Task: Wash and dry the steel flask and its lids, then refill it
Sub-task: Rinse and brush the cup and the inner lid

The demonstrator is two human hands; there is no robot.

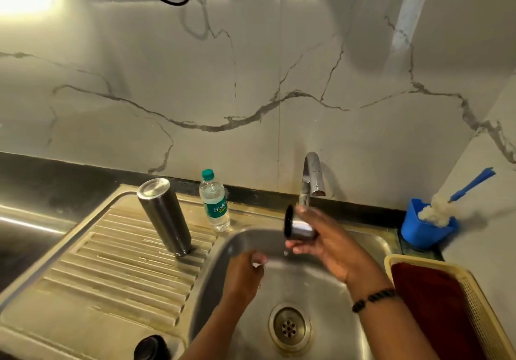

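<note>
- A marble-patterned wall [251,80] with grey veins fills the far half of the scene, behind a steel sink [371,237] and its ribbed drainboard [111,262] on the left.
- A cream plastic basket [480,298] lined with a dark red cloth [430,304] sits at the right edge, near the camera.
- The steel flask [164,217] stands upside down on the drainboard, mouth on the ribs, left of the basin and apart from both hands.
- A blue holder [427,228] in the far right corner keeps a white bottle brush [438,209] with a blue handle.
- The person's right hand [332,245], a black beaded bracelet [374,299] on its wrist, grips a steel cup lid [298,227] on its side over the basin, just below the tap [312,175].
- The left hand [245,273] hangs low over the basin with fingers curled; motion blur hides whether it holds anything.
- A small plastic water bottle [215,202] with a green cap stands upright between the flask and the tap.
- A black lid [152,347] rests on the near edge of the drainboard.
</note>
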